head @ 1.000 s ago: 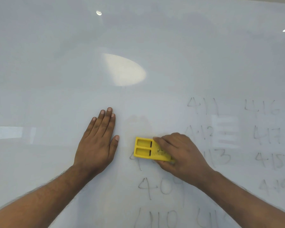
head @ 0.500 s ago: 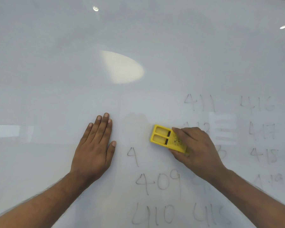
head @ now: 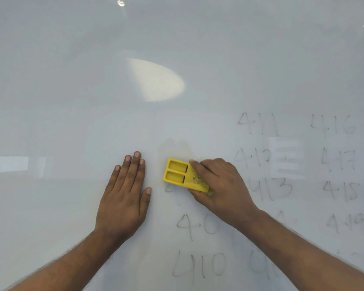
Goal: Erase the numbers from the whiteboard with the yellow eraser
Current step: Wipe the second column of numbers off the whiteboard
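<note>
The whiteboard [head: 72, 101] fills the whole view. My right hand [head: 219, 183] grips the yellow eraser [head: 180, 173] and presses it flat on the board, over a faint stroke just below its left end. My left hand [head: 126, 192] lies flat on the board with fingers together, a little left of the eraser, holding nothing. Grey handwritten numbers remain: 40 [head: 198, 225] and 410 [head: 200, 265] below the eraser, 413 [head: 271, 189] by my right hand, and 411 [head: 257, 122], 412 [head: 253, 157], 416 [head: 333, 126], 417 [head: 338, 159], 415 [head: 341, 191] to the right.
A bright oval light reflection [head: 156, 80] lies on the board above the hands. A faint smudge [head: 174, 147] sits just above the eraser. My right forearm [head: 303, 255] covers part of a number in the bottom row.
The eraser has swept back left and down from beside 412 onto the lone 4, which is mostly gone now. My left hand has stayed flat in place.
</note>
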Demonstrator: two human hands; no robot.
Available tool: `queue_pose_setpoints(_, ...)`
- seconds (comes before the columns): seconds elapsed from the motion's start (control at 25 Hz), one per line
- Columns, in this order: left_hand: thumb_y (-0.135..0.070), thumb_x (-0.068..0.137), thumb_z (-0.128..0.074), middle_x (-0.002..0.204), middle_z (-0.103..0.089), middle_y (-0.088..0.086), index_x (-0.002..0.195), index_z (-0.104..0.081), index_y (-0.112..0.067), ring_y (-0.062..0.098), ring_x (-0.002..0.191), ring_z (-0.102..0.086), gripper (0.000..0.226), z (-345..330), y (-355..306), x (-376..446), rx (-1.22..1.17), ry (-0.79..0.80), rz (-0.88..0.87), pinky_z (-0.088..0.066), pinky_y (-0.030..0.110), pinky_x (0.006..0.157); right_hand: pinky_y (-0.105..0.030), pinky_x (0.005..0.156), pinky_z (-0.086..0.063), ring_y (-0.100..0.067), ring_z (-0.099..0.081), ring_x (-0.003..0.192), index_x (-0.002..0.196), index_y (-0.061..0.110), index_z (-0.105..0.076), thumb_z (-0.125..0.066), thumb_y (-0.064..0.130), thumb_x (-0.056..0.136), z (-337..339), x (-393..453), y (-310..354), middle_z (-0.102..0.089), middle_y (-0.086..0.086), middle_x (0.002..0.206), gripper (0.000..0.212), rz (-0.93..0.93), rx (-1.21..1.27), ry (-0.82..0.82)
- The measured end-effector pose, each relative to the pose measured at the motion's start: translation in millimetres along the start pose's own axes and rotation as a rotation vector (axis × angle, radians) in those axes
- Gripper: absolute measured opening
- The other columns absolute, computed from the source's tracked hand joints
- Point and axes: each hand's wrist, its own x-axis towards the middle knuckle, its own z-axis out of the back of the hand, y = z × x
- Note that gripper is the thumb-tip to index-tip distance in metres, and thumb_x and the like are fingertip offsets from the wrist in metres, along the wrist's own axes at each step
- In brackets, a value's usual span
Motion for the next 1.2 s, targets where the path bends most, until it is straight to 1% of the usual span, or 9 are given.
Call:
queue_pose_setpoints(0.2, -0.033, 0.103, -0.029, 0.168, -0.017, 0.011, 0.158, -0.021, -0.003, 0.026, 0.156, -0.014, 0.062, -3, -1, -12, 0.000, 0.005, -0.008, -0.015, 0.044, 0.126, -0.038, 0.076, -0.048, -0.027, -0.058, 0.087, 0.125, 0.008, -0.059, -0.068, 0.030, 0.083, -10, -22, 20, -0.064, -0.006, 0.102, 0.048, 0.193, 0.025, 0.098)
queue_pose_setpoints(0.36, -0.033, 0.103, -0.030, 0.169, -0.016, 0.011, 0.158, -0.020, -0.004, 0.026, 0.156, -0.014, 0.063, -5, -2, -23, 0.004, 0.013, -0.009, -0.014, 0.043, 0.127, -0.034, 0.079, -0.048, -0.022, -0.056, 0.088, 0.125, 0.011, -0.059, -0.064, 0.032, 0.086, -1, -53, 10, -0.063, -0.003, 0.104, 0.045, 0.318, -0.035, 0.188)
queue_pose_setpoints(0.44, -0.032, 0.103, -0.030, 0.169, -0.015, 0.010, 0.159, -0.019, -0.004, 0.025, 0.156, -0.014, 0.063, -7, -4, -27, 0.003, 0.015, 0.002, -0.014, 0.044, 0.126, -0.036, 0.077, -0.048, -0.024, -0.058, 0.087, 0.125, 0.010, -0.060, -0.066, 0.032, 0.085, 6, -51, -3, -0.064, -0.004, 0.103, 0.046, 0.257, -0.043, 0.161)
queue_pose_setpoints(0.52, -0.032, 0.103, -0.029, 0.169, -0.014, 0.009, 0.159, -0.018, -0.005, 0.025, 0.156, -0.013, 0.063, -8, -6, -30, 0.005, 0.018, 0.015, -0.014, 0.044, 0.126, -0.037, 0.076, -0.047, -0.028, -0.060, 0.087, 0.125, 0.009, -0.060, -0.069, 0.032, 0.084, 10, -38, -13, -0.065, -0.006, 0.102, 0.048, 0.094, -0.021, 0.081)
queue_pose_setpoints(0.64, -0.032, 0.103, -0.030, 0.169, -0.014, 0.010, 0.159, -0.018, -0.004, 0.026, 0.156, -0.013, 0.063, -9, -9, -34, 0.005, 0.018, 0.020, -0.014, 0.044, 0.126, -0.034, 0.077, -0.043, -0.028, -0.058, 0.088, 0.126, 0.008, -0.060, -0.072, 0.030, 0.081, 6, -22, -9, -0.064, -0.007, 0.100, 0.051, -0.046, 0.006, -0.015)
queue_pose_setpoints(0.8, -0.033, 0.103, -0.030, 0.169, -0.014, 0.010, 0.159, -0.018, -0.005, 0.026, 0.156, -0.014, 0.064, -11, -10, -44, -0.011, 0.024, 0.011, -0.012, 0.043, 0.127, -0.038, 0.076, -0.047, -0.029, -0.059, 0.087, 0.126, 0.007, -0.059, -0.069, 0.030, 0.085, -7, -40, 13, -0.064, -0.008, 0.103, 0.048, 0.120, 0.040, 0.078)
queue_pose_setpoints(1.0, -0.033, 0.103, -0.030, 0.169, -0.014, 0.009, 0.159, -0.017, -0.006, 0.026, 0.156, -0.015, 0.063, -11, -12, -48, -0.009, 0.023, 0.028, -0.012, 0.043, 0.127, -0.033, 0.079, -0.047, -0.022, -0.056, 0.088, 0.124, 0.012, -0.060, -0.063, 0.033, 0.089, -3, -85, 15, -0.064, -0.002, 0.105, 0.041, 0.290, -0.031, 0.201)
queue_pose_setpoints(1.12, -0.032, 0.103, -0.029, 0.169, -0.014, 0.008, 0.159, -0.017, -0.006, 0.026, 0.156, -0.015, 0.063, -12, -15, -52, -0.015, 0.030, 0.052, -0.012, 0.043, 0.127, -0.033, 0.080, -0.046, -0.023, -0.056, 0.088, 0.124, 0.012, -0.060, -0.065, 0.033, 0.088, 9, -91, -3, -0.064, -0.003, 0.105, 0.042, 0.280, -0.063, 0.204)
queue_pose_setpoints(1.2, -0.032, 0.103, -0.028, 0.169, -0.013, 0.009, 0.159, -0.015, -0.006, 0.026, 0.156, -0.014, 0.064, -14, -17, -56, -0.007, 0.037, 0.056, -0.011, 0.043, 0.127, -0.033, 0.081, -0.045, -0.024, -0.058, 0.090, 0.125, 0.012, -0.059, -0.066, 0.033, 0.087, 15, -85, -16, -0.064, -0.004, 0.106, 0.045, 0.180, -0.050, 0.167)
